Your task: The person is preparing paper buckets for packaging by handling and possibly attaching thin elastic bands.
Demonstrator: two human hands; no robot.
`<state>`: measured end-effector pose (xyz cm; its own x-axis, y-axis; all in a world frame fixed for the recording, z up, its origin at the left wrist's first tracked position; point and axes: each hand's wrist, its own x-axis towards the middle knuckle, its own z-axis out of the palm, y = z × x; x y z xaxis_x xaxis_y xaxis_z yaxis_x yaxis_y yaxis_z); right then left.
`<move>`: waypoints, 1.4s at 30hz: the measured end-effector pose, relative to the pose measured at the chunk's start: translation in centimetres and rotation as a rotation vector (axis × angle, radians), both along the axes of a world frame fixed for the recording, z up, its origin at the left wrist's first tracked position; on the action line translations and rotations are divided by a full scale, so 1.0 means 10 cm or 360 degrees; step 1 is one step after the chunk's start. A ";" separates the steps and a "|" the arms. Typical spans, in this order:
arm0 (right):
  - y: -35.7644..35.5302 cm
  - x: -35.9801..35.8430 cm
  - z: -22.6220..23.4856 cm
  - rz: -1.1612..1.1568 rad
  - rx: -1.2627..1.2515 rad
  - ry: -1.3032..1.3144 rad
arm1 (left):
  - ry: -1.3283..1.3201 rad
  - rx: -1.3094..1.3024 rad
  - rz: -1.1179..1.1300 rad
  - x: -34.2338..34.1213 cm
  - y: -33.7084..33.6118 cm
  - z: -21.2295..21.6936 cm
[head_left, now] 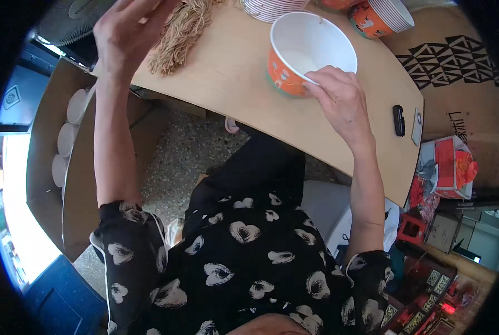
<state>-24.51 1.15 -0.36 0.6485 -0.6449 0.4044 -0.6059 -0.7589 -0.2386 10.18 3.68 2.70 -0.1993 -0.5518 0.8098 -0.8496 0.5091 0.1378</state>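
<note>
An orange paper bucket (287, 77) with a white inside stands on the table, tilted a little, its wide mouth facing up. My right hand (341, 100) pinches its near right rim between thumb and fingers. A small tan strand shows at the far rim. Over the table's left side is my left hand (128, 34), fingers bent and drawn together beside a bundle of tan twisted cords (181, 40). The upper frame edge cuts off part of that hand, so what it grips is hidden.
Stacked paper buckets (380, 19) lie at the table's (232, 89) far right, with another white stack (274, 6) at the back. A black object (399, 120) and a phone-like object (417, 127) lie near the right edge. An open carton (48, 151) with white tubs is left; a fan stands behind.
</note>
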 end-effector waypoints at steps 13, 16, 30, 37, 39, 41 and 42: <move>0.03 0.05 -0.11 -0.0150 0.0383 -0.0450 | 0.1009 0.0672 -0.0401 -1.46 0.18 -0.90; 0.02 0.05 -0.12 -0.0153 0.0391 -0.0445 | 0.1152 0.0760 -0.0396 -1.52 0.20 -0.93; -0.46 -0.34 0.14 -0.0363 0.0968 -0.0786 | 0.1224 0.0656 -0.0376 -1.66 0.17 -0.89; -0.66 -0.58 0.14 -0.0020 0.1043 -0.0919 | 0.1249 0.0633 -0.0406 -1.70 0.13 -0.89; -0.68 -0.61 0.17 0.0017 0.1038 -0.0925 | 0.1228 0.0638 -0.0404 -1.69 0.13 -0.87; -0.68 -0.58 0.20 0.0165 0.1299 -0.1012 | 0.1204 0.0646 -0.0399 -1.69 0.13 -0.84; -0.68 -0.58 0.21 0.0165 0.1290 -0.1017 | 0.1213 0.0628 -0.0394 -1.70 0.13 -0.83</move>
<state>-30.27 -5.66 1.74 0.5332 -0.8303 0.1619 -0.1277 -0.2682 -0.9549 -6.83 4.93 -5.59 0.1652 -0.8310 0.5312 -0.3277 0.4618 0.8242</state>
